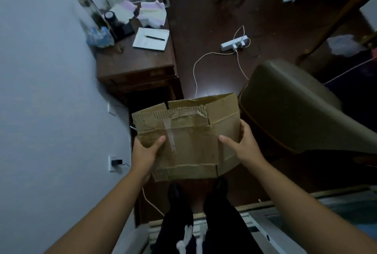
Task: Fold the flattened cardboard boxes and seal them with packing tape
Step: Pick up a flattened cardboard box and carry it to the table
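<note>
A worn, flattened brown cardboard box [189, 141] hangs in front of me above the floor, held by both hands. Old clear tape runs down its face, and its top flaps are torn and ragged. My left hand [145, 154] grips the box's left edge, thumb lying on the front face. My right hand [242, 143] grips the right side near a vertical crease, thumb on the front and fingers wrapped behind. No roll of packing tape is in view.
A dark wooden desk [140, 64] stands at the left wall with a notebook [151, 38], bottle and tissues. A white power strip [234, 43] and its cable lie on the dark floor. An olive chair [291, 101] stands to the right. My legs are below.
</note>
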`<state>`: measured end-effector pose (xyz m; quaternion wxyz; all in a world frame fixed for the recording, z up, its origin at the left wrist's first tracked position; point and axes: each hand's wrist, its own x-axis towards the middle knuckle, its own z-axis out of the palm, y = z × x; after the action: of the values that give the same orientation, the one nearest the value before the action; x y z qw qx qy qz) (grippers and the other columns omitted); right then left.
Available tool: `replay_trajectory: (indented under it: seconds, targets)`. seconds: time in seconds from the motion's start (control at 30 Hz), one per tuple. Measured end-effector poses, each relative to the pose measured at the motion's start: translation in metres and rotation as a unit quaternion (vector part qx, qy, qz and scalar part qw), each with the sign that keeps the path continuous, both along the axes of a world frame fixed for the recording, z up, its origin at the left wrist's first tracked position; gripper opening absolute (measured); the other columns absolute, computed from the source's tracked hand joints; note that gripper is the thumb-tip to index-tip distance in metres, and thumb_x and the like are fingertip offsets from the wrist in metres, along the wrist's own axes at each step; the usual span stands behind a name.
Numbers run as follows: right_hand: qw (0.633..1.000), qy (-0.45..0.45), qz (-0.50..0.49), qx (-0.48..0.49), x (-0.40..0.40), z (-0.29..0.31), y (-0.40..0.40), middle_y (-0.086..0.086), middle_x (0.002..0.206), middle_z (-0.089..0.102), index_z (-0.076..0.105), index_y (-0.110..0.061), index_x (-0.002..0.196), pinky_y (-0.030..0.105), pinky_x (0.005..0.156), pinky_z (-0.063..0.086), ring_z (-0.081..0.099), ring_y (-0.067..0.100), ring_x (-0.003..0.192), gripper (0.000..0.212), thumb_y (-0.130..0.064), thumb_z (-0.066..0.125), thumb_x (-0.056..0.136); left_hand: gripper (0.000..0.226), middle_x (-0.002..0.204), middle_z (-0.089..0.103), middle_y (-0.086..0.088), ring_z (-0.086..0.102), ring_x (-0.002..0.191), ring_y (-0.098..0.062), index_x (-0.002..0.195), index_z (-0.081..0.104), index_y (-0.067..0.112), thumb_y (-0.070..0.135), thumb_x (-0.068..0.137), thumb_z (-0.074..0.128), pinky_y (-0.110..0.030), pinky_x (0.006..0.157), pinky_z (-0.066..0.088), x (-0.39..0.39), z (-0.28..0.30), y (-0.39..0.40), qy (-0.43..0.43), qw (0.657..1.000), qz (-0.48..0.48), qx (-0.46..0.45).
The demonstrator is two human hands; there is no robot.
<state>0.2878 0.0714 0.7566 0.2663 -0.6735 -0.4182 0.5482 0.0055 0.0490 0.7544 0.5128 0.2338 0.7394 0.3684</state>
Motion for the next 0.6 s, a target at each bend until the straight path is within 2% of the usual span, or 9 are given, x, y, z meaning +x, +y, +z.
replay_trajectory:
  seconds: [0.1,0.2,0.3,0.4,0.47,0.6]
  targets:
    - [0.999,-0.024,-0.043,0.023,0.017,0.007,0.015,-0.009,0.121,0.043,0.033,-0.017,0.14,0.03,0.09,0.043,0.045,0.01,0.114,0.069,-0.023,0.075,0.086,0.055,0.114,0.071,-0.003,0.068,0.105,-0.023,0.12,0.06,0.015,0.03,0.07,0.078,-0.049,0.094,0.053,0.004,0.013,0.018,-0.058,0.998,-0.02,0.022]
    - [0.996,-0.043,-0.058,0.046,0.028,0.008,0.025,-0.007,0.113,0.048,0.034,-0.021,0.124,0.03,0.085,0.045,0.051,0.013,0.108,0.056,-0.023,0.075,0.086,0.058,0.118,0.07,-0.005,0.066,0.109,-0.025,0.124,0.059,0.012,0.026,0.071,0.077,-0.05,0.096,0.051,0.009,0.02,0.035,-0.076,0.996,-0.043,0.023]
    - [0.993,-0.074,-0.058,0.066,0.034,0.006,0.035,-0.006,0.111,0.049,0.032,-0.024,0.117,0.029,0.079,0.046,0.052,0.012,0.102,0.053,-0.029,0.075,0.086,0.057,0.122,0.067,-0.004,0.063,0.113,-0.025,0.128,0.056,0.013,0.023,0.077,0.078,-0.05,0.097,0.051,0.016,0.018,0.048,-0.046,0.998,-0.042,0.025]
    - [0.99,-0.093,-0.071,0.076,0.039,0.004,0.046,-0.008,0.104,0.05,0.033,-0.025,0.112,0.034,0.08,0.051,0.053,0.013,0.097,0.05,-0.031,0.074,0.086,0.054,0.123,0.066,-0.003,0.063,0.113,-0.025,0.129,0.053,0.014,0.022,0.082,0.078,-0.049,0.096,0.052,0.025,0.013,0.06,-0.015,0.999,-0.037,0.036]
    - [0.989,-0.099,-0.076,0.084,0.041,0.005,0.054,-0.012,0.099,0.048,0.034,-0.024,0.11,0.031,0.076,0.049,0.053,0.011,0.094,0.048,-0.031,0.074,0.086,0.056,0.126,0.064,-0.002,0.062,0.114,-0.024,0.131,0.051,0.016,0.024,0.083,0.077,-0.05,0.096,0.052,0.032,0.011,0.068,0.007,0.998,-0.039,0.049]
    - [0.987,-0.106,-0.081,0.087,0.042,0.008,0.075,-0.007,0.107,0.05,0.032,-0.026,0.111,0.03,0.078,0.047,0.054,0.013,0.099,0.049,-0.032,0.074,0.086,0.06,0.132,0.058,-0.003,0.058,0.118,-0.023,0.137,0.045,0.016,0.023,0.085,0.076,-0.046,0.098,0.051,0.04,0.012,0.087,0.035,0.997,-0.034,0.068]
